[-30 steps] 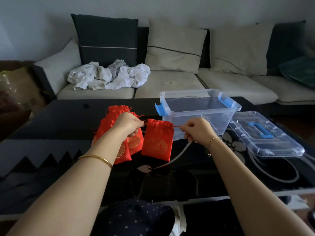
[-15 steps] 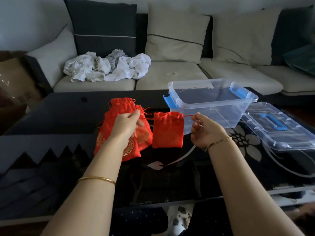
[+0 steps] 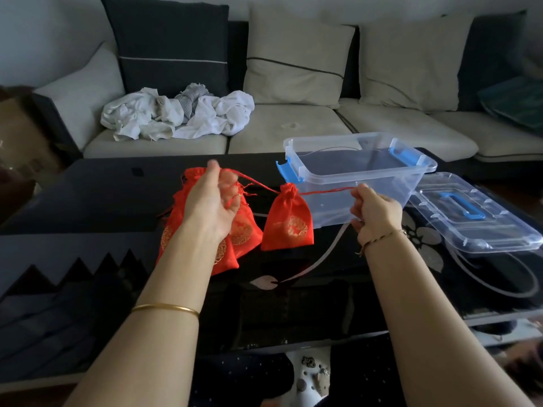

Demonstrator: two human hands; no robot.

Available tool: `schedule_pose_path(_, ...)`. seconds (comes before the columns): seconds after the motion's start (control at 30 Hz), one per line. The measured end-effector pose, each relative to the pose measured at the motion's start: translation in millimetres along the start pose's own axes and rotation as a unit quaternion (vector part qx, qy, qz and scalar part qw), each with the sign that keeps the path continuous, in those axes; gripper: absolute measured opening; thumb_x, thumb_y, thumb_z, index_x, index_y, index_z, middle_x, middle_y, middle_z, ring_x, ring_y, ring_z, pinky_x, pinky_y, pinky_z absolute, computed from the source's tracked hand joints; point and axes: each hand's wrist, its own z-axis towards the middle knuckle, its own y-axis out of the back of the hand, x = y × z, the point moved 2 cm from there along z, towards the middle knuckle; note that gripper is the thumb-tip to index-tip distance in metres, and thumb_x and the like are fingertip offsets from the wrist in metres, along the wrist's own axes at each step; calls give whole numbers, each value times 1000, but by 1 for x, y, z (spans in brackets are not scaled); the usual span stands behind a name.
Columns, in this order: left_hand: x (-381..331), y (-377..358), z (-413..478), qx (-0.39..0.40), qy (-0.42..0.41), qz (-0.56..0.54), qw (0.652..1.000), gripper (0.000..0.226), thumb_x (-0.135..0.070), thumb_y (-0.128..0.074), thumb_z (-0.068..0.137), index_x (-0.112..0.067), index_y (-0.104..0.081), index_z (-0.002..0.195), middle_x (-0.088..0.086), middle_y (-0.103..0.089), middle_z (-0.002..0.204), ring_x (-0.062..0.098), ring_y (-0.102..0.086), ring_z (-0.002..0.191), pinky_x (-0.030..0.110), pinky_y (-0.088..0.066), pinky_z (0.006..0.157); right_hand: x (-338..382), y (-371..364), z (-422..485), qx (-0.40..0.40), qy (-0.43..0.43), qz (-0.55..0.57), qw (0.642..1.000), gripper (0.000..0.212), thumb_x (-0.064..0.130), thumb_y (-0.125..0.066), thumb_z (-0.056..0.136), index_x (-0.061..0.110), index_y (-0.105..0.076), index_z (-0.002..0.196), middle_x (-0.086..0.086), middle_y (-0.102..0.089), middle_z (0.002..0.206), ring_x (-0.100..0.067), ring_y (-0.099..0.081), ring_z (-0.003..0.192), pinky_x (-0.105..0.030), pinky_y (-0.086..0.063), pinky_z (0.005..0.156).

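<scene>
Pinching the red pouch (image 3: 289,224) drawstrings (image 3: 323,191): right hand (image 3: 377,214) and blurred left hand (image 3: 211,201), partly hiding other pouches (image 3: 245,235).

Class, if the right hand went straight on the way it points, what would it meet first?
Most likely the near wall of the clear box, just beyond the right hand pinching the drawstring; depth is unclear.

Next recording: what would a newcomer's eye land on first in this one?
The bright red pouch stands out mid-way along the dark table, its neck cinched and its drawstring stretched between the left hand and the right hand. Next come the heap of pouches behind the left hand, and the clear box with blue latches just beyond the right hand, its lid lying off to the right.
</scene>
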Motion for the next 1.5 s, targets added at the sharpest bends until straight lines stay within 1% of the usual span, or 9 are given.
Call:
schedule_pose_path(0.1,-3,-14,-13,119,-68,86,987,44,-38,-35,101,-15,-50,66,0,-70,107,12,-66,98,28,-47,89,20,-12,-18,47,151,-101,982,28,18,-55,88,10,-63,63,-3,-48,59,-12,-41,55,-23,-36,54)
schedule_pose_path(0.27,-1,-27,-27,179,-98,213,956,26,-23,-48,97,-9,-67,88,2,-66,77,15,-61,72,29,-50,76,42,-44,-43,155,309,-236,908,29,24,-54,89,8,-69,71,-18,-66,78,-17,-51,67,-31,-43,61)
schedule_pose_path(0.4,2,-27,-27,207,-110,279,931,11,-12,-63,88,-8,-70,96,-1,-61,71,9,-51,60,25,-46,68,48,-59,-52,219,365,-291,857,33,26,-54,91,2,-70,76,-8,-63,68,-2,-45,53,-12,-33,52)
schedule_pose_path(0.57,4,-32,-23,194,-154,340,907,18,-15,-65,86,2,-69,89,-3,-55,56,12,-44,52,21,-38,54,48,-64,-50,259,332,-229,878,34,23,-52,93,-2,-68,79,6,-61,64,4,-53,55,-5,-39,51)
schedule_pose_path(0.67,4,-32,-20,189,-149,328,914,17,-17,-65,86,-1,-71,90,0,-61,65,12,-50,60,22,-41,59,37,-58,-39,220,252,-192,923,34,32,-41,97,9,-64,87,3,-60,76,-6,-54,67,-16,-45,62)
schedule_pose_path(0.83,6,-32,-21,203,-130,323,915,12,-13,-60,89,-12,-72,88,-3,-61,68,5,-49,57,19,-43,60,17,-48,-37,309,121,-254,908,41,36,-32,99,13,-60,81,-3,-60,74,-16,-55,72,-32,-46,69)
schedule_pose_path(1.17,6,-28,-18,146,-145,277,938,14,-8,-58,91,-12,-71,90,-1,-67,74,7,-60,65,21,-50,65,19,-47,-34,297,112,-178,932,30,14,-46,92,10,-52,62,-3,-49,58,-14,-44,53,-26,-40,56)
schedule_pose_path(1.33,8,-27,-17,157,-134,285,936,16,2,-59,87,-9,-69,89,4,-68,82,9,-60,70,21,-53,67,13,-38,-40,375,54,-360,852,30,22,-50,93,10,-58,65,-2,-56,59,-11,-51,52,-19,-45,49)
schedule_pose_path(1.5,7,-33,-23,218,-196,374,880,24,5,-55,88,-14,-66,97,-2,-63,81,7,-62,77,19,-54,71,14,-46,-29,291,176,-230,912,26,12,-42,96,14,-65,85,2,-66,74,-12,-62,70,-31,-53,71)
